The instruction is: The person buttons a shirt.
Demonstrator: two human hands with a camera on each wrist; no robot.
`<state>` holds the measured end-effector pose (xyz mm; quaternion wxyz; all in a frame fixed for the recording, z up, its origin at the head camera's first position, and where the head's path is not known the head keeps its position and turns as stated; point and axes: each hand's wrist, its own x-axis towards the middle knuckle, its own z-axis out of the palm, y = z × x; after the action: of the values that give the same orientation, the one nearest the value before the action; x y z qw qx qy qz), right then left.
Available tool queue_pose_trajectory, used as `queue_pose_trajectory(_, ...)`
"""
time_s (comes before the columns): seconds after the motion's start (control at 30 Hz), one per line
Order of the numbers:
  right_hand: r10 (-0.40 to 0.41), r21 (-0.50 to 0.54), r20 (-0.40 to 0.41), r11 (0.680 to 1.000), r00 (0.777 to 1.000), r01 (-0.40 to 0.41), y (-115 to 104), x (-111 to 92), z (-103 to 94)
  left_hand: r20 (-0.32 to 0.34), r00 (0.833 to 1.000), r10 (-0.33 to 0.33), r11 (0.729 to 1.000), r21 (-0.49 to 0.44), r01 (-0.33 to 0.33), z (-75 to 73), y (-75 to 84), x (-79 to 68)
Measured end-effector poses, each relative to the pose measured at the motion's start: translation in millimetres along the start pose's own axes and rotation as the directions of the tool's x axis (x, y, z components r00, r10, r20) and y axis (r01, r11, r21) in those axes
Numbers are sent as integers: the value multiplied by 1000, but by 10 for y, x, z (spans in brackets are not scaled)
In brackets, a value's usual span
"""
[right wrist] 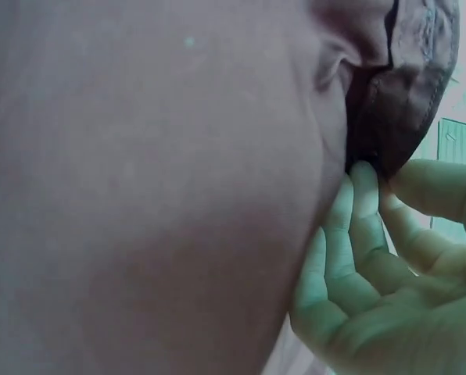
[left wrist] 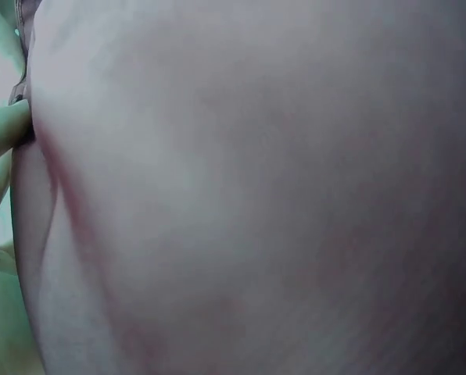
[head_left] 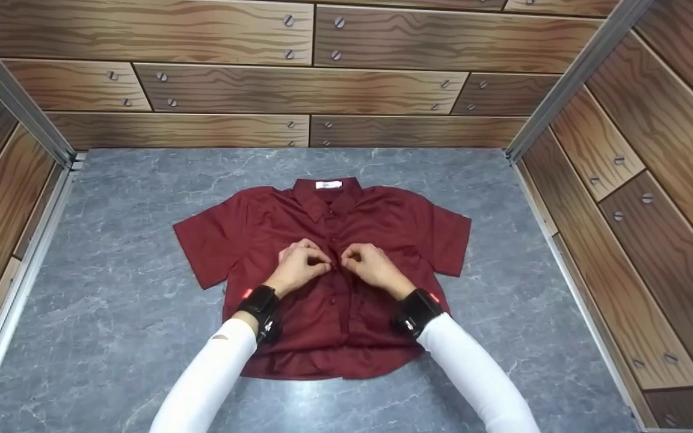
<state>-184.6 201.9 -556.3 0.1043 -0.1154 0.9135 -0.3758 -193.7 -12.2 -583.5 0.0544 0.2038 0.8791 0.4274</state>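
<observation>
A dark red short-sleeved button-up shirt [head_left: 298, 325] lies front up with its collar at the far side. My left hand [head_left: 301, 267] pinches the front placket near mid-chest, thumb and index finger meeting at a button. Just across from it, my right hand [head_left: 376, 267] pinches the placket's other edge between thumb and fingertips. Seen from the right wrist, the fingertips [right wrist: 364, 187] grip a dark fold of the cloth. Shirt fabric [left wrist: 256, 195] fills most of the left wrist view, with fingers [left wrist: 6, 133] at its left edge.
The shirt lies on a grey marble-patterned surface [head_left: 112, 300]. Wood-patterned panels [head_left: 382, 90] stand at the back and on both sides, with metal rails [head_left: 587, 72] along the corners. A black camera strap [head_left: 262, 307] sits on each wrist below white sleeves [head_left: 208, 373].
</observation>
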Motion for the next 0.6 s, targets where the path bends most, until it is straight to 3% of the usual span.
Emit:
queue_pose_trajectory(0.2, -1, 46, -11, 999, 1000, 1, -10, 11, 14, -7, 999, -45, 999, 3, 45, 9, 39, 5)
queue_pose_trajectory(0.37, 34, 82, -32, 996, 999, -31, -35, 22, 16, -45, 998, -50, 999, 17, 51, 56, 53, 4)
queue_pose_trajectory(0.6, 61, 93, -54, 994, 997, -56, -62, 49, 25, -45, 997, -59, 997, 49, 61, 85, 48, 31)
